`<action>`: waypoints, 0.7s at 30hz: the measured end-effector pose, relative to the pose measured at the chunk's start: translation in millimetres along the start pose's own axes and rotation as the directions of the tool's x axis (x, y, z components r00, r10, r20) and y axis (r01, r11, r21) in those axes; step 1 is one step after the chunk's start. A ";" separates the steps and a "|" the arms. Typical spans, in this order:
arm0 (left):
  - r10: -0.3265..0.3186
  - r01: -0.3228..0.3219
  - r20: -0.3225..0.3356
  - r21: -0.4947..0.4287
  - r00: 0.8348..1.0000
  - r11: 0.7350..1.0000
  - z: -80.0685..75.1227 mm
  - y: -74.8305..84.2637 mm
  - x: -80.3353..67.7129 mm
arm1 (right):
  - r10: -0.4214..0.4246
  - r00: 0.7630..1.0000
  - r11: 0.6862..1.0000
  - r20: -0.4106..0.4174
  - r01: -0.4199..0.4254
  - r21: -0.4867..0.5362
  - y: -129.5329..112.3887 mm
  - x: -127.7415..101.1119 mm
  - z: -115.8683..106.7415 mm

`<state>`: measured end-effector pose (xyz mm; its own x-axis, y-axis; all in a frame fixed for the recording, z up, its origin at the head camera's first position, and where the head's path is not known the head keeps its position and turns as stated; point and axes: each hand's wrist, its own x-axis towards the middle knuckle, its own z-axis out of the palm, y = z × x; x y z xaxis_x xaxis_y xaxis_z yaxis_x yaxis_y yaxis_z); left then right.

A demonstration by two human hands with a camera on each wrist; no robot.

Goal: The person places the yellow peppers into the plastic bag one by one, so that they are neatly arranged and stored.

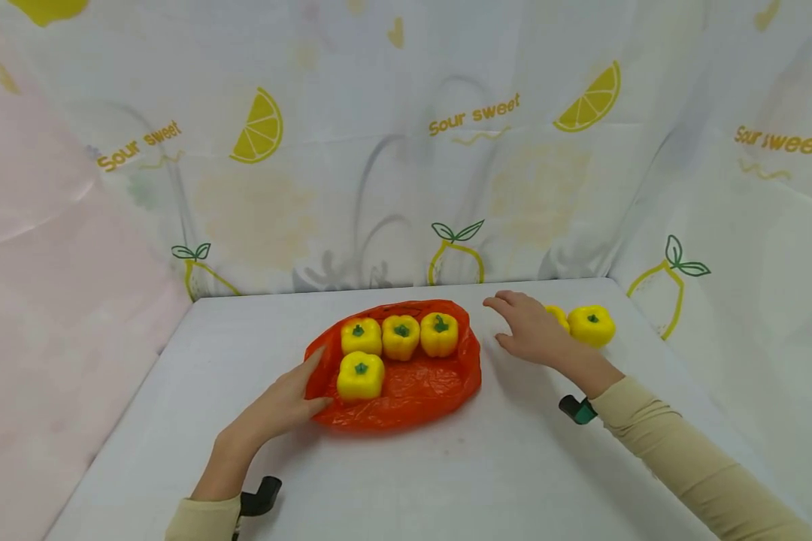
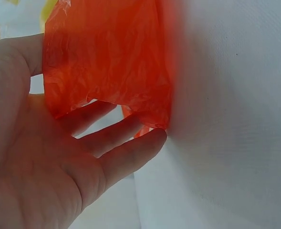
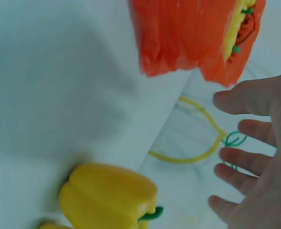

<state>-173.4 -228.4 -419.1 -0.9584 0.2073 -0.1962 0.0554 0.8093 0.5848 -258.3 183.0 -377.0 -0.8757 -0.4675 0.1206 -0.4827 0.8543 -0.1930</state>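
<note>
An orange plastic bag (image 1: 413, 387) lies flat mid-table with several yellow bell peppers on it, a row at the back (image 1: 401, 336) and one in front (image 1: 360, 375). My left hand (image 1: 280, 406) rests at the bag's left edge, and its straight fingers (image 2: 126, 152) lie against the crinkled orange film (image 2: 111, 57). My right hand (image 1: 528, 327) hovers with spread fingers (image 3: 247, 131) just right of the bag (image 3: 188, 33). Behind it another yellow pepper (image 1: 592, 324) (image 3: 109, 195) stands on the table. A second one (image 1: 558, 315) is half hidden by the hand.
The white table (image 1: 446, 473) is enclosed by lemon-print curtain walls (image 1: 406, 150) at the back and right and a pink sheet (image 1: 40, 300) on the left. Bare tabletop stretches in front of the bag.
</note>
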 end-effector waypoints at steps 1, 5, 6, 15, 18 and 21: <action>0.001 -0.001 0.000 -0.002 1.000 1.000 -0.2 0.2 -0.3 | 0.007 1.000 1.000 0.017 -0.007 -0.022 5.0 -0.9 -0.9; 0.006 -0.006 0.001 -0.003 1.000 1.000 -1.4 1.4 -2.2 | 0.005 0.998 0.998 0.062 0.000 -0.070 21.0 -4.8 -4.2; 0.007 -0.007 0.000 -0.003 1.000 1.000 -1.7 1.7 -2.6 | 0.002 0.998 0.997 0.065 0.003 -0.072 25.0 -5.7 -4.6; 0.024 -0.024 0.002 -0.016 1.000 1.000 -2.1 1.7 -3.1 | 0.017 0.997 0.998 0.071 -0.012 -0.060 50.5 -17.2 -6.7; 0.031 -0.031 0.000 -0.013 1.000 0.999 -1.8 -0.5 -2.7 | 0.023 0.998 0.998 0.067 -0.018 -0.065 56.0 -21.4 -6.4; 0.037 -0.037 -0.004 -0.011 0.999 0.999 -1.6 -1.7 -2.1 | 0.029 0.998 0.997 0.058 -0.026 -0.066 61.7 -24.3 -4.8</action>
<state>-171.9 -231.1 -418.4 -0.9568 0.2348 -0.1717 0.0874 0.7952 0.6000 -266.8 248.1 -387.1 -0.8888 -0.4546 0.0584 -0.4582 0.8791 -0.1311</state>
